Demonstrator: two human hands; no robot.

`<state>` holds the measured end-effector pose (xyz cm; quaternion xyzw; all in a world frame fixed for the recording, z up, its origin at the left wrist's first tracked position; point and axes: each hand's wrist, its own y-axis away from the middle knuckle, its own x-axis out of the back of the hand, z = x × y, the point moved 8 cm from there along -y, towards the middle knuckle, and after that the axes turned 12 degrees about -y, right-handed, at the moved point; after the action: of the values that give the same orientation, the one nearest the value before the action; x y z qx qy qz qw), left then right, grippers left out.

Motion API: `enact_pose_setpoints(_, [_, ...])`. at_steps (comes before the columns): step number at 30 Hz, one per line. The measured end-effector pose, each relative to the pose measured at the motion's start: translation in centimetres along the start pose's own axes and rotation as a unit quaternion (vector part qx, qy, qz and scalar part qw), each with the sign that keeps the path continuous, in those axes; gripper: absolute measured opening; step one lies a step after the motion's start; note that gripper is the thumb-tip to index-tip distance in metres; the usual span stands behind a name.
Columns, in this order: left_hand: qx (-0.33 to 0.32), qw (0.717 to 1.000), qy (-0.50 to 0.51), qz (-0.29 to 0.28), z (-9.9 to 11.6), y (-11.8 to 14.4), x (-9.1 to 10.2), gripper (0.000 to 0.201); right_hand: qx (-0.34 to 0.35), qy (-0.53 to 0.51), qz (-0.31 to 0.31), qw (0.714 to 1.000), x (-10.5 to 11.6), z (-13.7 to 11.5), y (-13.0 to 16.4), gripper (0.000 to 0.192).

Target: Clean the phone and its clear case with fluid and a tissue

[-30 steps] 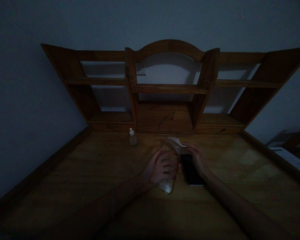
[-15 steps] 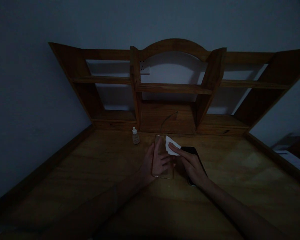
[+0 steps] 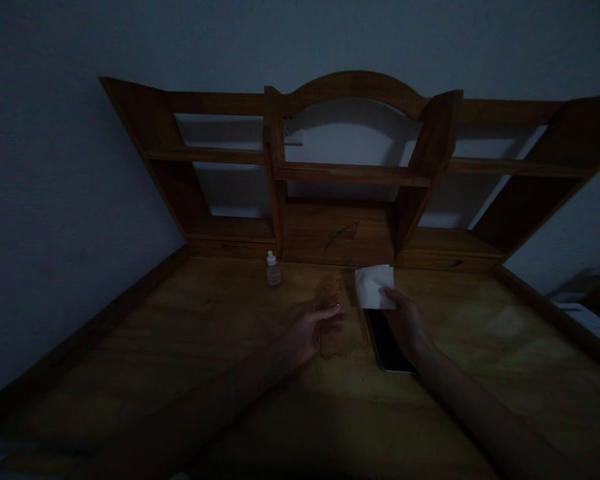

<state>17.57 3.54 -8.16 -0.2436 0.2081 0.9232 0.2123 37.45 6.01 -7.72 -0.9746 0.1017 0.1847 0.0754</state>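
Note:
My left hand [image 3: 316, 325] is closed on a clear phone case [image 3: 333, 345], with the thumb on top and the other fingers partly seen through or beside it. The case is faint in the dim light, and its exact tilt is hard to make out. My right hand [image 3: 409, 328] pinches a white tissue [image 3: 373, 287], which is spread flatter between thumb and fingers. Below that hand a dark phone [image 3: 391, 347] lies on the desk, its upper part hidden by the tissue and its right side by the hand.
A small bottle with a white dropper cap [image 3: 273, 271] stands at the back, left of my hands. Behind it, a wooden shelf unit [image 3: 347, 175] runs along the wall. Raised wooden edges border the desk [image 3: 260, 413], and papers [image 3: 593, 327] lie beyond the right edge.
My right hand has moved right, taking the tissue off the phone case and over the phone; more of the tissue shows. My left hand has turned, and the case now looks less upright.

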Motion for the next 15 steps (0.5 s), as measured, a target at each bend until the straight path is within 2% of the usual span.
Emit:
enact_pose_setpoints(3, [-0.048, 0.998, -0.014, -0.026, 0.4, 0.3, -0.4, 0.038, 0.001, 0.012, 0.065, 0.998, 0.2, -1.1, 1.1, 0.033])
enact_pose_setpoints(5, [-0.048, 0.997, -0.008, -0.054, 0.3, 0.3, -0.8, 0.05, 0.046, 0.071, 0.043, 0.996, -1.1, -2.9, 2.0, 0.03])
enact_pose_setpoints(6, [-0.044, 0.997, -0.002, -0.061, 0.3, 0.3, -0.9, 0.058, 0.073, 0.11, -0.009, 0.991, -2.5, -3.7, 2.5, 0.029])
enact_pose_setpoints(7, [-0.04, 0.997, 0.005, -0.066, 0.2, 0.2, -1.0, 0.065, 0.095, 0.152, -0.092, 0.98, -4.3, -4.1, 3.1, 0.031])
enact_pose_setpoints(8, [-0.038, 0.997, 0.013, -0.071, 0.1, 0.2, -1.1, 0.072, 0.111, 0.191, -0.169, 0.961, -5.9, -4.3, 3.8, 0.033])
enact_pose_setpoints(10, [-0.036, 0.997, 0.025, -0.071, 0.1, 0.1, -1.1, 0.079, 0.148, 0.25, -0.269, 0.918, -7.9, -4.2, 5.1, 0.038])
enact_pose_setpoints(13, [-0.037, 0.997, 0.037, -0.063, 0.0, -0.1, -0.8, 0.073, 0.172, 0.306, -0.341, 0.872, -9.2, -3.5, 5.8, 0.042])
enact_pose_setpoints(15, [-0.049, 0.996, 0.045, -0.065, 0.1, -0.2, -0.7, 0.065, 0.17, 0.317, -0.359, 0.861, -9.4, -3.3, 5.9, 0.043])
